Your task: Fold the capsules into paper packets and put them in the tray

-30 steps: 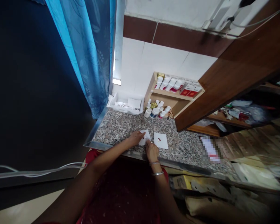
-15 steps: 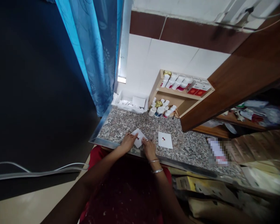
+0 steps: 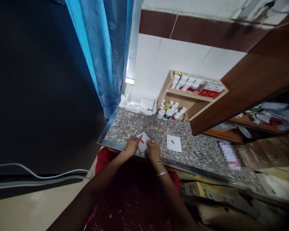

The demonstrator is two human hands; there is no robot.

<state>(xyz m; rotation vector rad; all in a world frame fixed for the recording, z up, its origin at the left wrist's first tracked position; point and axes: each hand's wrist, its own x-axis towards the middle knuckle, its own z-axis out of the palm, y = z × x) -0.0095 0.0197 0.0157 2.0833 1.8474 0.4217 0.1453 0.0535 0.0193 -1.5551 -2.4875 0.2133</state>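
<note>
A small white square of paper (image 3: 142,148) lies turned cornerwise on the speckled counter near its front edge. A few dark red pills (image 3: 142,141) and a pale one rest on it. My left hand (image 3: 132,146) grips the left corner, thumb on top of the sheet. At the right corner, my right hand (image 3: 153,152) has its fingers bent and pinched on the paper. To the right lies a second white paper (image 3: 174,147), untouched, carrying dark red pills (image 3: 172,141) and a pale one.
Against the wall stands a white plastic tray (image 3: 141,112) with papers inside. Beside it, a small wooden shelf (image 3: 192,95) carries white bottles and red-and-white boxes. A metal strip edges the granite counter (image 3: 127,123). A blue curtain (image 3: 106,57) hangs at left.
The view has shifted slightly, so the scene sits a little further right. Both hands stay at the same paper; the pills on it look slightly more spread.
</note>
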